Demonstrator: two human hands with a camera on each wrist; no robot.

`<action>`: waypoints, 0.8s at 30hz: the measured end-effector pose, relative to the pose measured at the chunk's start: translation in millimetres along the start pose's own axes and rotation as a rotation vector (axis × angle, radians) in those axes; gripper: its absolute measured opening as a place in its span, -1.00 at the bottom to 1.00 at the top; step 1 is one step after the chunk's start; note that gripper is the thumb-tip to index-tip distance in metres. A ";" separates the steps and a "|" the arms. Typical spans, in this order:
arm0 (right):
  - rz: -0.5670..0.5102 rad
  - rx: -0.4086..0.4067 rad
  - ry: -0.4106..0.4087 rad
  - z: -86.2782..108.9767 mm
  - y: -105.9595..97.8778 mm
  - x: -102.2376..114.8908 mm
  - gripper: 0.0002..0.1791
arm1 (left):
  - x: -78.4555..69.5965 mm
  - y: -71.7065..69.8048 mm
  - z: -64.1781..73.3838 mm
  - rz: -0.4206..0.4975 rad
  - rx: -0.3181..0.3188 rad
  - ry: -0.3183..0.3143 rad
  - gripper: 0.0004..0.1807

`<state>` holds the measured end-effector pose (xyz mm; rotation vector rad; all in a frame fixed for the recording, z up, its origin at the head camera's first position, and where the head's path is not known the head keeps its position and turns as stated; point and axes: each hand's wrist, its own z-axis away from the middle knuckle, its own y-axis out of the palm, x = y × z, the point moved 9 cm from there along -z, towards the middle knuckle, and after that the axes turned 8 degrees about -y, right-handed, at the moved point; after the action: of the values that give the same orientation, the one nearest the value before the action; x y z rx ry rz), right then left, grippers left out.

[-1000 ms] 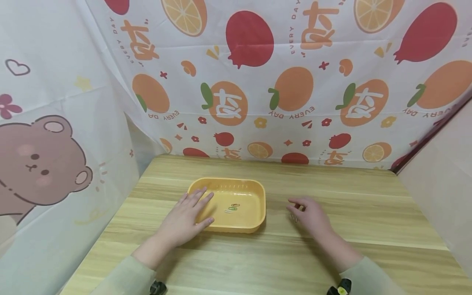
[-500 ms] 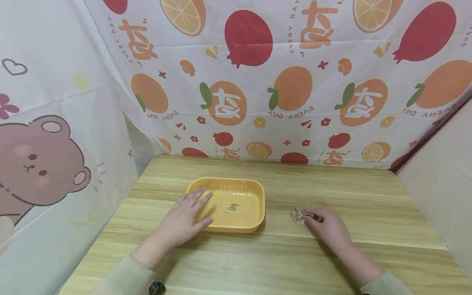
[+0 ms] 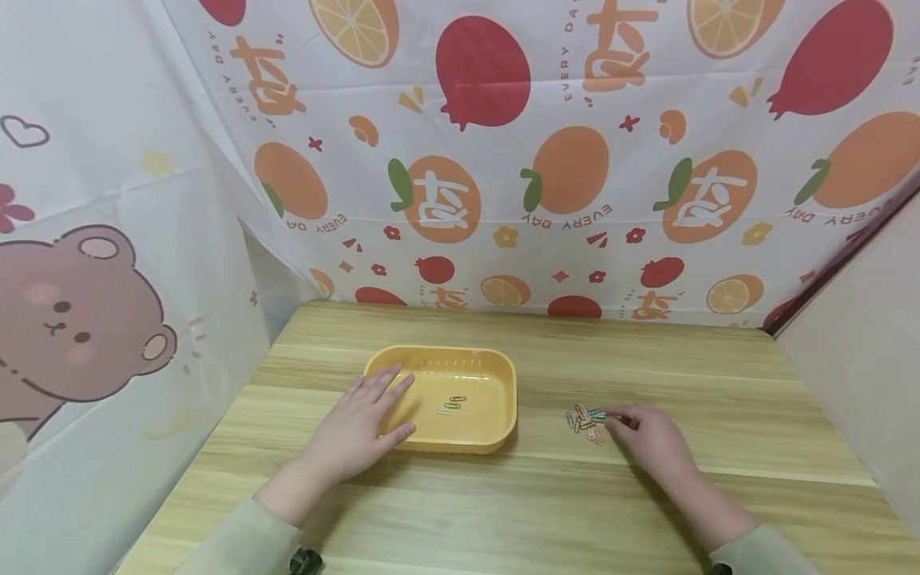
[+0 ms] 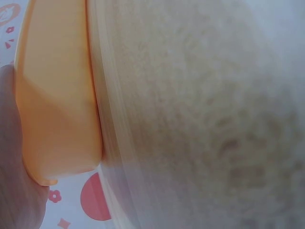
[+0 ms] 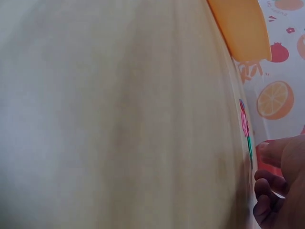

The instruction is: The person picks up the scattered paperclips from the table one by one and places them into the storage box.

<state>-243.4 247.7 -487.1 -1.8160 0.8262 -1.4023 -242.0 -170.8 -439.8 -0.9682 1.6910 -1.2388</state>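
My left hand (image 3: 355, 423) lies with spread, straight fingers over the left side of a yellow plastic tray (image 3: 509, 399). In the left wrist view, part of that hand (image 4: 21, 186) is against the tray's outer wall (image 4: 57, 109). A red paper clip (image 3: 458, 398), a green paper clip (image 3: 452, 406) and a pale one (image 3: 444, 412) lie in the tray. To its right is a loose pile of colourful paper clips (image 3: 579, 426). At the pile's right edge, my right hand (image 3: 657, 447) has its fingertips beside a green clip (image 3: 598, 417); no clip shows clearly between thumb and fingers.
The wooden table (image 3: 460, 511) extends around the tray and pile. Behind it hangs a fruit-print cloth (image 3: 496, 184), and a bear-print cloth (image 3: 79, 311) hangs at the left. A pale panel (image 3: 855, 343) borders the right side.
My right hand has moved right from above the paper clips to the pile's right edge, uncovering the pile. My left hand and the clips in the tray have stayed put.
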 end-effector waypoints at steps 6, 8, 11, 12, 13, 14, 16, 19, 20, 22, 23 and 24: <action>0.021 0.014 -0.025 -8.0 -1.9 -4.4 -0.77 | 0.4 -0.6 -0.4 0.008 0.008 -0.009 -0.17; 0.011 0.022 -0.025 -10.4 -2.2 -5.9 -0.78 | -0.1 -0.8 -0.9 0.013 0.009 -0.007 -0.17; 0.006 0.042 -0.021 -13.3 -1.6 -6.7 -0.77 | -0.9 -1.5 -1.1 0.010 0.009 -0.004 -0.18; 0.010 0.049 -0.022 -14.2 -1.1 -6.6 -0.77 | -1.1 -1.6 -1.1 0.010 0.010 -0.003 -0.18; 0.016 0.053 -0.027 -15.0 -0.9 -6.2 -0.77 | -1.1 -1.7 -1.1 0.006 0.010 -0.003 -0.18; 0.023 0.055 -0.031 -15.7 -0.7 -5.9 -0.77 | -1.3 -1.8 -1.0 0.007 0.012 -0.002 -0.17; 0.038 0.059 -0.033 -16.7 -0.4 -5.4 -0.79 | -1.6 -1.7 -1.0 0.010 0.018 -0.002 -0.17; 0.052 0.060 -0.038 -17.7 -0.2 -5.0 -0.81 | -2.0 -2.0 -1.0 0.018 0.021 -0.005 -0.18; 0.052 0.059 -0.037 -17.9 -0.3 -5.0 -0.81 | -2.0 -2.2 -1.0 0.021 0.023 -0.006 -0.18; 0.054 0.056 -0.042 -18.5 -0.8 -4.2 -0.82 | -1.6 -2.0 -0.9 0.015 0.023 -0.009 -0.18; 0.056 0.054 -0.047 -18.7 -1.1 -3.7 -0.82 | -1.4 -2.2 -0.8 0.013 0.023 -0.010 -0.18; 0.057 0.053 -0.052 -18.9 -1.3 -3.2 -0.82 | -1.3 -2.3 -0.7 0.010 0.022 -0.010 -0.18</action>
<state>-262.4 248.3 -484.4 -1.7677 0.8009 -1.3238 -242.0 -169.9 -437.2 -0.9503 1.6692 -1.2415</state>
